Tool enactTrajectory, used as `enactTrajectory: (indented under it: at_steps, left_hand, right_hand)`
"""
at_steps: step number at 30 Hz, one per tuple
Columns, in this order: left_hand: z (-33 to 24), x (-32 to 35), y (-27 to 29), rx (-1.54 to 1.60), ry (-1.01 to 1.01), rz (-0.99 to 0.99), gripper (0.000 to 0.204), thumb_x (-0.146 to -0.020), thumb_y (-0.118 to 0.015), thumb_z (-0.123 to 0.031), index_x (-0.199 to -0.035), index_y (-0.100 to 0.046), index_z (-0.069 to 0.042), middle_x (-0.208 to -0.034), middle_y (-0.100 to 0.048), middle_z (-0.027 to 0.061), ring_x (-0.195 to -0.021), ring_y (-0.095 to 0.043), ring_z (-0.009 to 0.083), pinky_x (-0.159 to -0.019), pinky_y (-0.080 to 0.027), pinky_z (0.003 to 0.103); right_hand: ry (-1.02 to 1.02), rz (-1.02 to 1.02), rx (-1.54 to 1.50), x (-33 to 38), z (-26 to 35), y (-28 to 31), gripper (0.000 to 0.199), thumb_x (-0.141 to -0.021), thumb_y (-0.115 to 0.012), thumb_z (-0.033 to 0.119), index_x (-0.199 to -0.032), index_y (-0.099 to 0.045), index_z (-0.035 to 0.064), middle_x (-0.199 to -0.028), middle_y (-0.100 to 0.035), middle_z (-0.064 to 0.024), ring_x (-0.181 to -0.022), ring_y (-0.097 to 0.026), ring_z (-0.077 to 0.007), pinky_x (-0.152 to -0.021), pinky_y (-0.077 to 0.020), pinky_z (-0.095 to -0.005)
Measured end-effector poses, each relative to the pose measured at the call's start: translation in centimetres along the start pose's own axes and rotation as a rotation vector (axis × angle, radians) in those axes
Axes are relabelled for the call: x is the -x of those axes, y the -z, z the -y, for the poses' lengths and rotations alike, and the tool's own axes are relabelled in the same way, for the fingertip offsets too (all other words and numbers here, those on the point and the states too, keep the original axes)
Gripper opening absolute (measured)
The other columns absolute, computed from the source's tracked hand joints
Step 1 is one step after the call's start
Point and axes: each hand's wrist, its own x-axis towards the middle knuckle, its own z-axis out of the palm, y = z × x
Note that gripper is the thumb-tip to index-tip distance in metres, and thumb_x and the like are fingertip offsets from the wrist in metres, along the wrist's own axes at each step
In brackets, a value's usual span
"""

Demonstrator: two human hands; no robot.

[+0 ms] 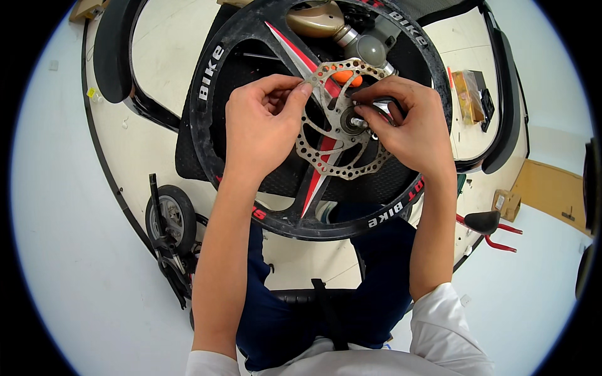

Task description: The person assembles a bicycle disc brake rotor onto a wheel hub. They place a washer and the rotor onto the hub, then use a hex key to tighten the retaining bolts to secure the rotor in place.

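A black bicycle wheel [207, 128] with red and white spokes lies flat in front of me. On its hub sits a silver perforated brake disc [352, 170], with a short threaded axle end [357, 123] sticking up in the centre. My left hand [260, 125] is closed, thumb and forefinger pinched at the disc's upper left edge. Over the hub's right side, my right hand [419, 122] has its fingers bent together beside the axle. A dark curved piece shows between those fingers, but I cannot make out what it is.
Beneath the wheel is a black chair with armrests [113, 56]. A gold-bodied tool [316, 22] and an orange item [347, 77] show between the spokes. A small wheel assembly [170, 216] stands on the floor at left; a cardboard box [506, 205] and red-framed part [483, 222] are at right.
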Motion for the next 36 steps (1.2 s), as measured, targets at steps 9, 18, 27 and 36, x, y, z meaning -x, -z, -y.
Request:
enactTrajectory:
  at_steps: [9, 18, 27, 36]
  left_hand:
    - [-0.1, 0.1, 0.0, 0.005, 0.011, -0.002, 0.018, -0.09, -0.071, -0.011, -0.096, -0.074, 0.006, -0.072, -0.068, 0.0035, -0.063, -0.058, 0.0045, -0.059, -0.047, 0.021]
    - [0.1, 0.0, -0.1, 0.019, 0.003, 0.0, 0.017, -0.09, -0.071, -0.01, -0.096, -0.074, 0.006, -0.072, -0.069, 0.0037, -0.063, -0.059, 0.0045, -0.059, -0.048, 0.021]
    - [0.3, 0.0, 0.0, 0.003, 0.001, -0.002, 0.018, -0.09, -0.071, -0.011, -0.096, -0.074, 0.005, -0.072, -0.068, 0.004, -0.063, -0.059, 0.0051, -0.059, -0.048, 0.021]
    - [0.2, 0.0, 0.0, -0.009, 0.009, -0.004, 0.019, -0.09, -0.071, -0.012, -0.096, -0.074, 0.005, -0.072, -0.069, 0.0048, -0.063, -0.059, 0.0057, -0.059, -0.048, 0.022]
  right_hand:
    - [0.054, -0.034, 0.067, 0.1, -0.4, -0.4, 0.016, -0.073, -0.078, 0.007, -0.085, -0.073, -0.0011, -0.08, -0.07, -0.0147, -0.073, -0.068, -0.0301, -0.066, -0.0523, -0.0348]
    - [0.176, -0.072, -0.058, 0.0, -1.4, -1.2, 0.014, -0.074, -0.078, 0.004, -0.086, -0.073, -0.0011, -0.082, -0.069, -0.0127, -0.073, -0.068, -0.0272, -0.065, -0.0525, -0.034]
    - [0.155, -0.109, 0.051, 0.0, -1.7, -1.3, 0.017, -0.077, -0.083, 0.009, -0.082, -0.07, 0.0002, -0.078, -0.065, -0.0025, -0.055, -0.047, -0.0079, -0.048, -0.0316, -0.024]
    - [-0.016, -0.054, -0.095, 0.0, -0.8, -0.8, 0.023, -0.074, -0.085, 0.014, -0.09, -0.075, 0.0009, -0.077, -0.066, -0.0082, -0.06, -0.058, -0.0163, -0.054, -0.0424, -0.0273]
